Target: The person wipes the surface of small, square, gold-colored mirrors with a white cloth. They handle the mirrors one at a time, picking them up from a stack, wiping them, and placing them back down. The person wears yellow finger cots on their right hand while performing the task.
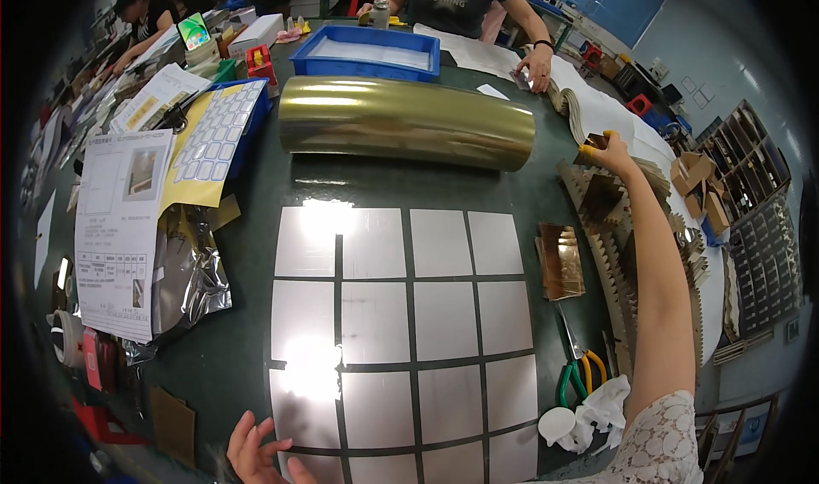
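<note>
My left hand (258,452) is at the lower left corner of a grid of silver rectangular sheets (448,320). Its fingers are spread, and nothing shows in them. The sheets lie flat in rows with narrow dark gaps between them. My right arm stretches far to the right. Yellow covers are on the fingertips of my right hand (607,153), which are bent together over a small dark brownish piece I cannot make out. Under that hand stand rows of shiny brass-coloured plates (602,196) with stepped edges. A small stack of coppery sheets (560,260) lies between the grid and these rows.
A large gold-coloured roll (405,124) lies beyond the grid, with a blue tray (367,51) behind it. Green-and-yellow-handled pliers (577,366) and crumpled white tissue (604,409) are at the right. Papers (119,228) stand at the left. A co-worker's hand (536,66) is across the table.
</note>
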The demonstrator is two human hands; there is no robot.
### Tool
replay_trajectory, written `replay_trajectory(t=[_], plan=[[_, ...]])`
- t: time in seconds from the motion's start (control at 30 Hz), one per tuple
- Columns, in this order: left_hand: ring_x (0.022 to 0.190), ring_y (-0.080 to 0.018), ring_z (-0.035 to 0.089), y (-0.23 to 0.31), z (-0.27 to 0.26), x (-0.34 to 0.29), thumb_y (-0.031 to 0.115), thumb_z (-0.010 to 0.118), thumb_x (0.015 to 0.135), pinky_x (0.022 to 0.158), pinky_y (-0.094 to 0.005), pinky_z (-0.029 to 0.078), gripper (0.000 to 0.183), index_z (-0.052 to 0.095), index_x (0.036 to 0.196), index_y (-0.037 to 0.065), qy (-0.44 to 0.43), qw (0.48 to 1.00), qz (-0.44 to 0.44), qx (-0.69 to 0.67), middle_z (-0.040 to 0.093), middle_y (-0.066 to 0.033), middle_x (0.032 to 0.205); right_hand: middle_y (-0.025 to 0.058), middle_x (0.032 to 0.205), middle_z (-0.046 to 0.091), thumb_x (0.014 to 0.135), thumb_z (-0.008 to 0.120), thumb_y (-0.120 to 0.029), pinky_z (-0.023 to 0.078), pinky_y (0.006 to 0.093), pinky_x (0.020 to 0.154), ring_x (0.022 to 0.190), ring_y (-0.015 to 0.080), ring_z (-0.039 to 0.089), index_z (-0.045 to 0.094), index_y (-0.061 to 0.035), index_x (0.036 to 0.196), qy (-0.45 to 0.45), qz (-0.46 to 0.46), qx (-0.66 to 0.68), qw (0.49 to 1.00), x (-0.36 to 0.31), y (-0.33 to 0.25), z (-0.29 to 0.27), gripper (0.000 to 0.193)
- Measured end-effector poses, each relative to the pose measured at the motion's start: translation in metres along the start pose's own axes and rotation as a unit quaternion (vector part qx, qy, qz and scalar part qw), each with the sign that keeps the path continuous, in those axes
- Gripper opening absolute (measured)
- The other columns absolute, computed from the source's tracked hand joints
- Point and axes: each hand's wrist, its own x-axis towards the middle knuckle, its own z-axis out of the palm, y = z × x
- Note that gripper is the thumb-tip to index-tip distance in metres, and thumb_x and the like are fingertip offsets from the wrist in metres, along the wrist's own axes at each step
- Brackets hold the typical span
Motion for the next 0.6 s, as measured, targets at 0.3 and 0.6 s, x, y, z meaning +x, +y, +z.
replay_trajectory(t=[0.3,0.6], plan=[[0.116,-0.0327,0.052,0.011,0.006,0.003,0.003,0.050,0.092,0.087,-0.0355,0.050,0.047,0.036,0.136,-0.004,-0.036,0.999,0.012,-0.038,0.040,-0.0208,0.139,0.0325,0.130,0.050,0.070,0.078,-0.054,0.039,0.0429,0.103,0.122,0.0407,0.049,0.036,0.0060,0.138,0.033,-0.032,-0.025,0.999,0.008,0.026,-0.032,0.100],[0.111,-0.0303,0.056,0.046,0.018,-0.004,0.010,0.054,0.094,0.085,-0.0354,0.052,0.049,0.035,0.137,-0.004,-0.042,0.993,0.109,-0.010,0.046,-0.0192,0.136,0.0312,0.134,0.045,0.072,0.074,-0.058,0.038,0.0451,0.104,0.123,0.0423,0.046,0.038,0.0021,0.140,0.213,-0.009,-0.100,0.972,-0.083,0.138,-0.216,0.098]])
